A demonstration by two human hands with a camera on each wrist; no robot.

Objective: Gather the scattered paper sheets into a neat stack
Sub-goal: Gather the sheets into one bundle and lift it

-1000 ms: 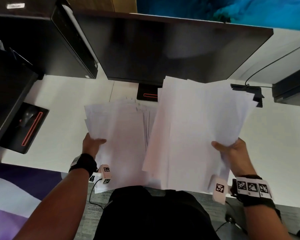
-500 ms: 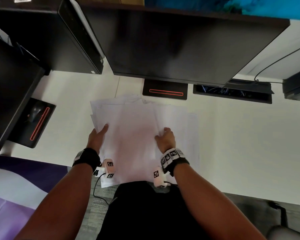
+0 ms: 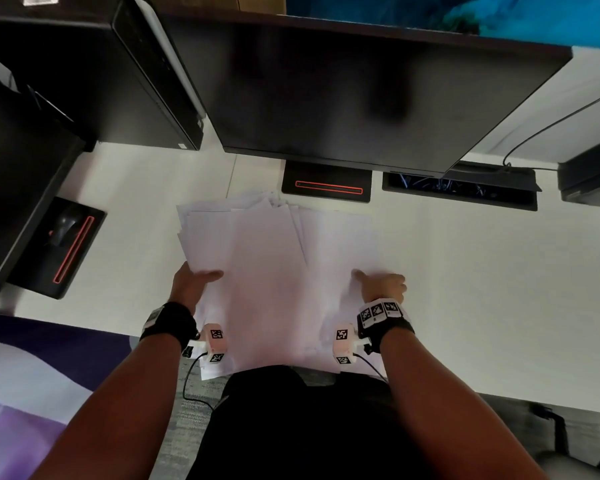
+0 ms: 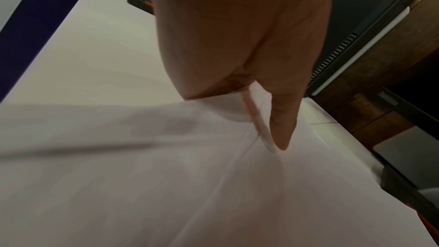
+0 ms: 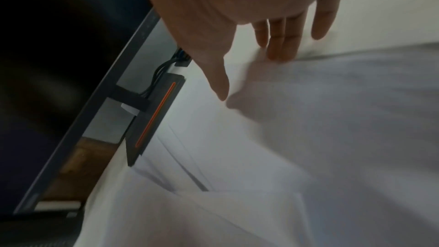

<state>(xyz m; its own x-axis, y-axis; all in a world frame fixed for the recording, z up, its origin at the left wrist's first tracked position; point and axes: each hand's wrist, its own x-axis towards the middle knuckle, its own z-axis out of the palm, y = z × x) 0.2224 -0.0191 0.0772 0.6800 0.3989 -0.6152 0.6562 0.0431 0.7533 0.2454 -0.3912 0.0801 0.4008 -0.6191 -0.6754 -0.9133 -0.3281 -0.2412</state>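
Both hands flank paper pile point(image 3: 274, 271): left hand point(image 3: 191, 285) pinching edge, right hand point(image 3: 383, 285) fingers straight, touching edge

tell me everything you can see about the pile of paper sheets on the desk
The paper sheets are plain white and blank on the faces that show, overlapping in a loose, fanned pile on the white desk, corners splayed at the far end, near edge overhanging. The left hand grips the left edge, thumb on top; the right hand rests straight fingers at the right edge.
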